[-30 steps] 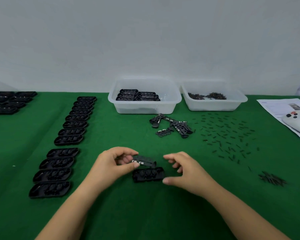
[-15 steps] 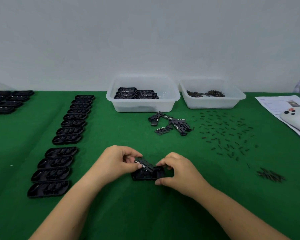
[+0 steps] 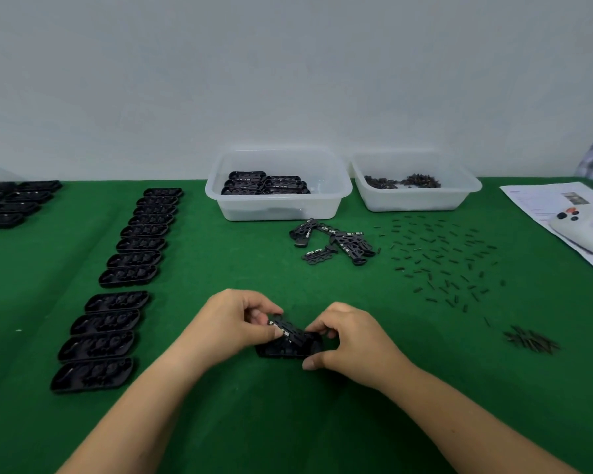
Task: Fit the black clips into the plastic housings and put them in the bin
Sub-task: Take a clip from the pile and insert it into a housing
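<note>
Fitting step. My left hand [image 3: 233, 323] pinches clip [image 3: 287, 330], tilted over housing [image 3: 288, 348] on green table [image 3: 288, 422]. My right hand [image 3: 348, 338] clamps housing end. Next: press clip flat, then bin [image 3: 278, 195].

The left hand [image 3: 231, 321] and the right hand [image 3: 348, 338] cover both ends of the black clip [image 3: 288, 329] and much of the plastic housing [image 3: 286, 348] under it, so it cannot be told how far the clip sits inside. The white controller [image 3: 582, 230], the paper sheet [image 3: 541, 200] and the far-left housings [image 3: 4, 203] are cut by the picture's edges. The pieces in the right bin [image 3: 415, 200] and the scattered pins [image 3: 439, 258] are too small to tell in detail.
</note>
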